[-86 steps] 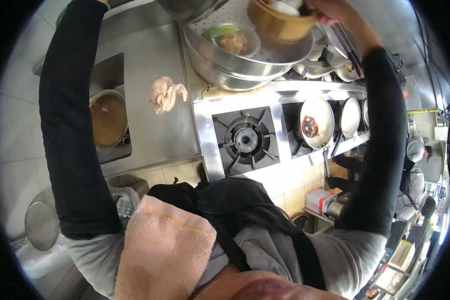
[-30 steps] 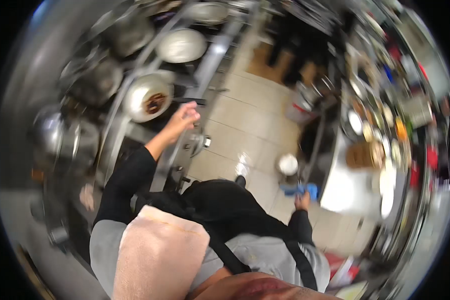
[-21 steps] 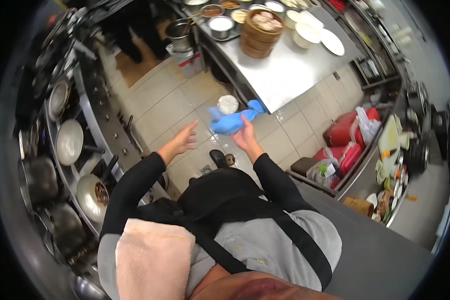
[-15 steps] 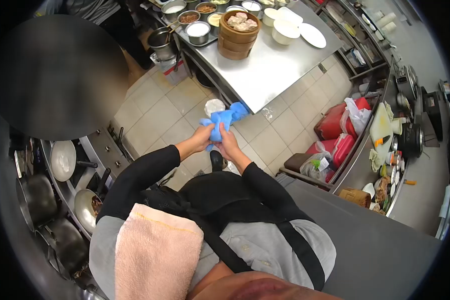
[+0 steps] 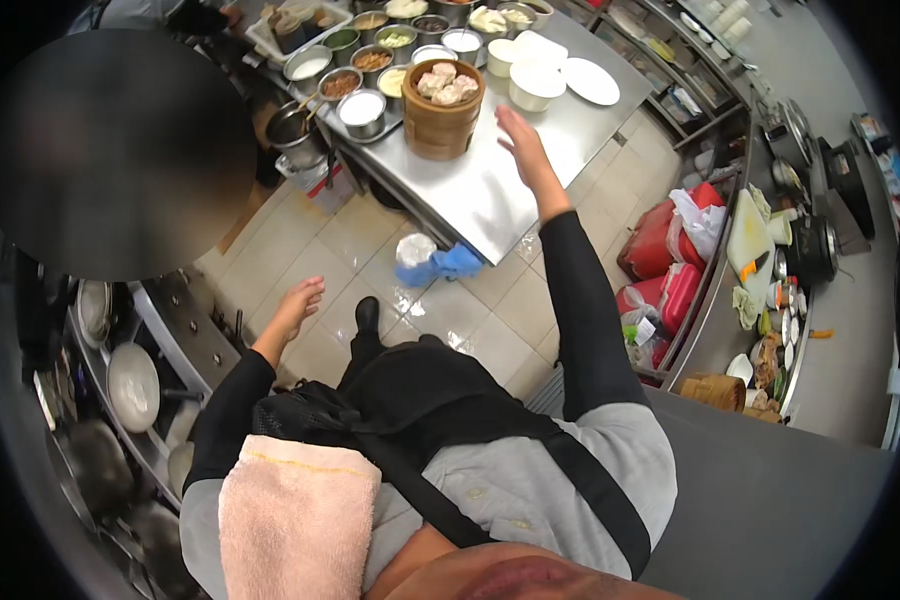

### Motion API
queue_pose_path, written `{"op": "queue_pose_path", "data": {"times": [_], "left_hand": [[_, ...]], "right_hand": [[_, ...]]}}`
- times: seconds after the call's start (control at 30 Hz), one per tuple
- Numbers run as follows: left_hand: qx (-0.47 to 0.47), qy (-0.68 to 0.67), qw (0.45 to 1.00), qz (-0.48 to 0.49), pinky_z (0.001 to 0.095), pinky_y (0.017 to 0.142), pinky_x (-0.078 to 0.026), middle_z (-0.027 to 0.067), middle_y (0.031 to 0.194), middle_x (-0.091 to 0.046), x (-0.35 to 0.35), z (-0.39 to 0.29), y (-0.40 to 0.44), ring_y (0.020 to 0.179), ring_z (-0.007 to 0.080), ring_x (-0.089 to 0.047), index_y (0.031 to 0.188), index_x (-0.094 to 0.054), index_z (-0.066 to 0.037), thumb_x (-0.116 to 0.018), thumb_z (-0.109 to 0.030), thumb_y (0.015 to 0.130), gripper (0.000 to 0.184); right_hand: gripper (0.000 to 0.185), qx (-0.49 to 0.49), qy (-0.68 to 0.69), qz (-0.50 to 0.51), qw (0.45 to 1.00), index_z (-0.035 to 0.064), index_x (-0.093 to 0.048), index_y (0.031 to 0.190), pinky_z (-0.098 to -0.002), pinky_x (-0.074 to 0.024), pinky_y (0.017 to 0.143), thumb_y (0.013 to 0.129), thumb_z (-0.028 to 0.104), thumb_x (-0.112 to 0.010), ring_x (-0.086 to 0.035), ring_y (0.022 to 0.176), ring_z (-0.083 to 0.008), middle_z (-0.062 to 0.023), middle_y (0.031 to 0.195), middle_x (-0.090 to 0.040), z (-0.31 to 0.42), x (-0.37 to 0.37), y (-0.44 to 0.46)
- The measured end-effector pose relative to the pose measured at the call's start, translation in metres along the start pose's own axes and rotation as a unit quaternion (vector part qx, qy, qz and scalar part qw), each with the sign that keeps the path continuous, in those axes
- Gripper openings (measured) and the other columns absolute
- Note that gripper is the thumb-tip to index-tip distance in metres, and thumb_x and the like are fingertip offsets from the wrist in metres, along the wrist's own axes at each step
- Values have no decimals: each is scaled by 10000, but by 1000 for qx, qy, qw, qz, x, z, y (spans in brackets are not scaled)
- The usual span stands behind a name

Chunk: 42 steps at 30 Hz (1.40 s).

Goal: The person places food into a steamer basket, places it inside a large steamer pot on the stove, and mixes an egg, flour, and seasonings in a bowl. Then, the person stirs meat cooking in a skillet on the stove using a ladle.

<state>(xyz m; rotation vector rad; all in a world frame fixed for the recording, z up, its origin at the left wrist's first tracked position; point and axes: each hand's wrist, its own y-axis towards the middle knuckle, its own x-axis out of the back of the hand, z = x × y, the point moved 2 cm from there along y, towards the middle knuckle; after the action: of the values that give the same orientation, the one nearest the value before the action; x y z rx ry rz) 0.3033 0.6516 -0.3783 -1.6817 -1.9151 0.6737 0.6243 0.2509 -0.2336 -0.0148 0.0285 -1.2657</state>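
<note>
My right hand reaches over the steel table, just right of a bamboo steamer. Its fingers are stretched out and nothing is in them. Several pale dumplings lie in the steamer's top tier. My left hand hangs over the tiled floor at the left, fingers apart and empty. A blue cloth hangs at the table's near corner, touched by neither hand. White bowls and a white oval plate stand beyond my right hand.
Metal containers of ingredients line the table's far left. At the left is a stove with pans. Red containers sit on a low shelf at the right, beside a counter holding a cutting board. A dark blurred disc covers the upper left.
Both hands have let go of the blue cloth and moved apart. My right hand has gone forward to beside the steamer; my left has drawn back leftward. The view has shifted.
</note>
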Motion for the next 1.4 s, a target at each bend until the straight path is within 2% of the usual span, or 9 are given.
{"op": "queue_pose_path", "data": {"times": [0.13, 0.2, 0.33, 0.47, 0.57, 0.8, 1.17, 1.33, 1.4], "left_hand": [[-53, -119, 981, 143, 405, 1023, -434, 72, 1258, -610, -16, -16, 89, 1177, 217, -556, 1392, -530, -124, -554, -416, 979, 507], [-27, -197, 966, 168, 416, 1032, -437, 85, 1281, -593, -47, -74, 99, 1198, 233, -539, 1381, -523, -138, -580, -455, 972, 521], [-5, -294, 932, 212, 440, 1064, -424, 174, 1387, -494, -85, -140, 149, 1274, 292, -488, 1456, -404, -110, -611, -517, 947, 683], [86, -346, 905, 232, 467, 1092, -402, 222, 1419, -437, -112, -162, 186, 1305, 348, -455, 1466, -329, -40, -699, -546, 876, 861], [111, -329, 898, 271, 406, 1048, -418, 60, 1318, -569, -101, -143, 196, 1258, 225, -502, 1376, -498, -159, -662, -581, 886, 667], [90, -364, 752, 541, 418, 1136, -365, 78, 1487, -482, -90, -142, 164, 1354, 256, -462, 1452, -463, -171, -548, -710, 871, 798], [126, -312, 664, 668, 528, 1182, -294, 106, 1549, -380, -137, -127, 98, 1435, 296, -362, 1520, -361, -193, -782, -583, 753, 958], [146, -283, 642, 697, 528, 1182, -299, 108, 1552, -372, -176, -129, 53, 1436, 298, -359, 1526, -345, -197, -783, -575, 757, 962], [160, -269, 635, 706, 527, 1182, -301, 109, 1553, -369, -185, -132, 42, 1437, 299, -358, 1528, -339, -198, -783, -572, 759, 964]], "right_hand": [[851, 138, 8, -13, 990, 42, -285, 1550, -398, -236, 1186, 981, 665, -395, -293, 1456, -221, -79, 1593, -330, -52, -4, 114], [736, -17, 200, 4, 980, 88, -381, 1509, -361, -290, 1161, 1004, 623, -386, -360, 1416, -213, -43, 1554, -394, -30, -37, 108], [716, -101, 101, -125, 982, 231, -418, 1493, -537, -303, 1085, 924, 660, -479, -325, 1424, -204, 12, 1535, -413, -28, -61, 69], [666, -48, 38, -166, 984, 197, -440, 1457, -453, -340, 1055, 930, 598, -504, -410, 1317, -180, 9, 1384, -504, -44, -95, 9], [457, 15, 26, -235, 972, -32, -487, 1294, -323, -410, 1001, 983, 299, -533, -510, 1142, -200, -115, 1201, -539, -38, -137, -38], [599, 56, 11, -206, 977, -48, -307, 1473, -343, -314, 1126, 995, 267, -484, -406, 1353, -256, -199, 1438, -438, -40, -176, -89], [688, 70, -102, -188, 974, -38, -243, 1528, -353, -193, 1192, 1075, 478, -284, -275, 1460, -275, -177, 1565, -313, 41, -179, -221], [849, 33, -375, -349, 858, 17, -224, 1557, -412, -182, 1208, 916, 299, -704, -200, 1504, -297, -168, 1625, -209, 134, -143, -334], [858, 176, -497, -575, 626, 44, -289, 1531, -438, -382, 1106, 831, 161, -770, -313, 1447, -307, -150, 1584, -271, 201, -121, -423]]}}
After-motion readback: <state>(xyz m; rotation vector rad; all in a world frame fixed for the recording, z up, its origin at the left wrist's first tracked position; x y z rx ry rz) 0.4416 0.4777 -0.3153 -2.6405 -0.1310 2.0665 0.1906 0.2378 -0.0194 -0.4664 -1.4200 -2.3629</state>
